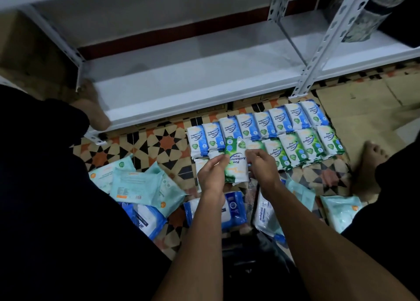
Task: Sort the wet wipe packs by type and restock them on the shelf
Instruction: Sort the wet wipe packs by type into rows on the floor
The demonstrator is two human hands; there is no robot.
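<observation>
Holding one green pack (235, 162), both hands.

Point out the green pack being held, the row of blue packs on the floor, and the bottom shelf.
green pack (235, 164), head view, white lower face.
row of blue packs (264, 124), head view, a middle pack's front.
bottom shelf (181, 78), head view, bare board.

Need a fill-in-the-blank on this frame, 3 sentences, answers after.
1. Both hands hold a pack of ____ antibacterial wipes.
2. The blue row lies nearer the ____ than the green row.
3. The left hand and right hand grip ____ pack.

Answers: pine; shelf; the same
</observation>
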